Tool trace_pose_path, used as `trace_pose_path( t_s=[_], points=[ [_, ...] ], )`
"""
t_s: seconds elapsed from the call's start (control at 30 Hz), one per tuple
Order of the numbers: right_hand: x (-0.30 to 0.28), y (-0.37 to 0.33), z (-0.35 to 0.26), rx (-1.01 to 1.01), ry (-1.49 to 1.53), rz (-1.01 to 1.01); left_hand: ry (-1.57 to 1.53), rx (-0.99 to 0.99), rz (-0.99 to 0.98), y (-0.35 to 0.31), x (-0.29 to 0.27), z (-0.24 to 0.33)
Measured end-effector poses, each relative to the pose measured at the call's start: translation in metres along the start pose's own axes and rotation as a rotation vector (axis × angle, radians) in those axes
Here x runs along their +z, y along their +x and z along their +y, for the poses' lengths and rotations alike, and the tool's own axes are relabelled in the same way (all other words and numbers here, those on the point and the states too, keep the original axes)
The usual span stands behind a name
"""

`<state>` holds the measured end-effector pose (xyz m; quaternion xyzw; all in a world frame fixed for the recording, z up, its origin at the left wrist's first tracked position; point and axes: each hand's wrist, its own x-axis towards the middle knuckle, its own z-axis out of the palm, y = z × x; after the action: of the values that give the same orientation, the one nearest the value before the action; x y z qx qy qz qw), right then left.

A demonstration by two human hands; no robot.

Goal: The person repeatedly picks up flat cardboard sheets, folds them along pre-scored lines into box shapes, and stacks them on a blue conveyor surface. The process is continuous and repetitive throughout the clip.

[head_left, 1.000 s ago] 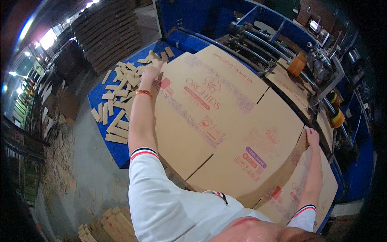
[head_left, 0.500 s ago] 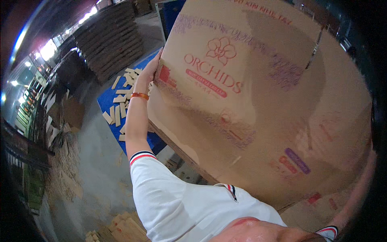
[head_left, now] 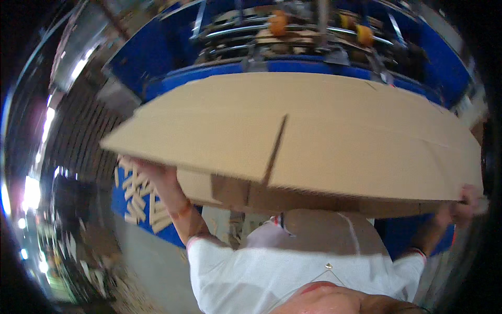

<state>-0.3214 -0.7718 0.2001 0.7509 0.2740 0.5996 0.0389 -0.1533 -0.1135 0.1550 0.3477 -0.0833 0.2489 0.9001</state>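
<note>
Spread across the middle of the view is a large folded cardboard box blank [head_left: 209, 136], plain brown on the face toward me, with a dark slot cut into its near edge. My left hand [head_left: 152, 171] grips it at the near left edge, its fingers partly hidden by the board. At the far right end, my right hand [head_left: 464, 206] is closed on the blank's near corner. Beneath the top panel a second layer shows along the near edge. The blank's far edge lies against or over the front of a blue machine [head_left: 172, 81]; I cannot tell whether they touch.
Metal shafts with orange wheels [head_left: 277, 23] run across the machine beyond the blank. Left of my forearm, pale cardboard strips [head_left: 137, 201] lie scattered on a blue surface. Tall stacks of flat board [head_left: 89, 125] stand at the left, with cardboard scraps on the floor below.
The printed face that was toward me is turned out of sight and a plain face shows. The blank has swung round from tilted at the right to lying level before the machine.
</note>
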Motion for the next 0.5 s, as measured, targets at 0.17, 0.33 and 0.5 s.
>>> trace_pose_path(
  t_s=[0.17,0.33,0.5],
  points=[
    [0.016,-0.137,-0.095,0.315,0.132,-0.066,0.153,-0.003,0.086,-0.091,-0.019,-0.035],
    [-0.001,-0.120,-0.088,0.885,-0.656,0.283,0.490,-0.034,0.184,-0.097,0.007,-0.044],
    [-0.130,-0.320,0.022,1.815,0.489,0.923,0.593,0.107,0.059,-0.093,0.028,-0.034]
  ],
)
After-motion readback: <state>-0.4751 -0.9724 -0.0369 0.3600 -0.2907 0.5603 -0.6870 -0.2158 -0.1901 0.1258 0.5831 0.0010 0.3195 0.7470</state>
